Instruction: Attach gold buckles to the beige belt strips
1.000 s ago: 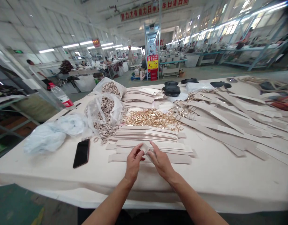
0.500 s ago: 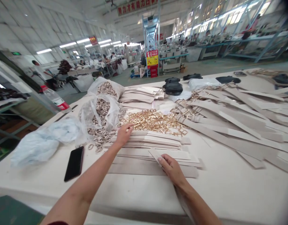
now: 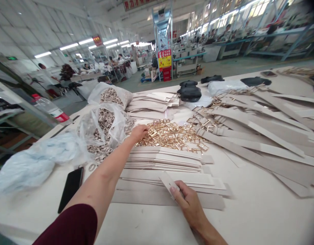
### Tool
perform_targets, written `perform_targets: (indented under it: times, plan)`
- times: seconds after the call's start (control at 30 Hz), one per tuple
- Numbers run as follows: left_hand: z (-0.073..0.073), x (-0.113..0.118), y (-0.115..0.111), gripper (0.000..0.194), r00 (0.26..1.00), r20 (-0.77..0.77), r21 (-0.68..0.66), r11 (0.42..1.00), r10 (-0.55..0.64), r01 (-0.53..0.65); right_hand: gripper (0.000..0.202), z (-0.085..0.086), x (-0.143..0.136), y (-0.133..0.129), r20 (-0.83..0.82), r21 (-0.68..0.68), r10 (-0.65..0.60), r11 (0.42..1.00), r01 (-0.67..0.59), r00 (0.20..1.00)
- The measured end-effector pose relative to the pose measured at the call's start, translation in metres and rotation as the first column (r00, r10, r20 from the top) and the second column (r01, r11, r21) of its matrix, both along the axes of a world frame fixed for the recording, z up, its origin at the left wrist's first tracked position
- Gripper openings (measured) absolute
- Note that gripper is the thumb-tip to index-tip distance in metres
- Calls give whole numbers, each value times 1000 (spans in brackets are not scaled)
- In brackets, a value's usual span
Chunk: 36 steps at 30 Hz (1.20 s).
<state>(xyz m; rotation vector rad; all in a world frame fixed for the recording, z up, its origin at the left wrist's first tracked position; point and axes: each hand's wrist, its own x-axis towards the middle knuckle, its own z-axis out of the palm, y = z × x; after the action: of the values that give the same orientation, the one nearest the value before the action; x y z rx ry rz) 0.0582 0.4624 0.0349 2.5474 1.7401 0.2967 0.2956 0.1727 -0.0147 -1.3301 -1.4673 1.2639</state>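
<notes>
My left hand (image 3: 140, 131) reaches to the left edge of a pile of gold metal buckles (image 3: 172, 133); its fingers are closed at a buckle. Near the front of the table, my right hand (image 3: 186, 198) pinches a pale strip (image 3: 169, 183) with a small hole near its end. Under and behind that strip lie flat beige strips in layers (image 3: 162, 159). Beige loops (image 3: 105, 119) fill two clear plastic bags left of the buckles, and some loops have spilled out.
A black phone (image 3: 71, 189) lies left of my left forearm. Behind it are crumpled plastic (image 3: 31, 163) and a bottle (image 3: 53, 110). Long strips with buckles (image 3: 251, 136) spread across the right side. Black items (image 3: 189, 92) stand at the back.
My left hand has moved forward from the strips' edge to the buckle pile. The right hand still holds its strip, and the whole view has shifted slightly.
</notes>
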Motion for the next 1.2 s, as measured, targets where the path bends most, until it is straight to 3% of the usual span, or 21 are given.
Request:
perform_targets:
  times: [0.07, 0.17, 0.23, 0.33, 0.43, 0.5, 0.63, 0.73, 0.9, 1.1, 1.2]
  plan:
    - [13, -9, -25, 13, 999, 49, 106, 994, -5, 0, 37, -2, 0, -1, 8, 14, -3, 1000, 2, 1000]
    - [19, -20, -96, 16, 991, 82, 333, 940, -105, 72, 37, -3, 1, -3, 46, 44, -18, 999, 16, 999]
    - [8, -23, -157, 18, 987, 36, 392, 910, -158, 131, 36, -3, 1, -4, 83, 76, -32, 997, 26, 996]
    - [-22, -20, -240, 23, 987, 1, 308, 939, -162, 154, 35, -4, 1, -7, 123, 124, -44, 992, 29, 991]
    - [-43, -18, -287, 25, 981, 90, 158, 975, -174, 158, 35, -6, -1, -9, 150, 154, -55, 988, 32, 987]
    - [-44, -24, -296, 26, 968, 213, 118, 987, -134, 111, 37, -7, -1, -10, 173, 172, -68, 984, 38, 983]
    - [-29, -41, -284, 21, 921, 374, 45, 990, 108, -134, 38, -10, -3, -12, 199, 208, -87, 977, 45, 976]
    - [-24, -41, -274, 16, 954, 267, -81, 990, 135, -118, 38, -10, -4, -14, 209, 231, -100, 972, 50, 973]
    - [-26, -27, -265, 10, 974, 137, -120, 979, 180, -164, 37, -11, -4, -15, 228, 265, -108, 963, 45, 968]
    - [-16, -30, -264, 11, 977, 126, -179, 973, 170, -146, 39, -13, -3, -15, 224, 286, -97, 958, 30, 970]
    - [-8, -35, -272, 18, 952, 253, -304, 948, 173, -92, 38, -12, -3, -14, 224, 294, -106, 955, 36, 969]
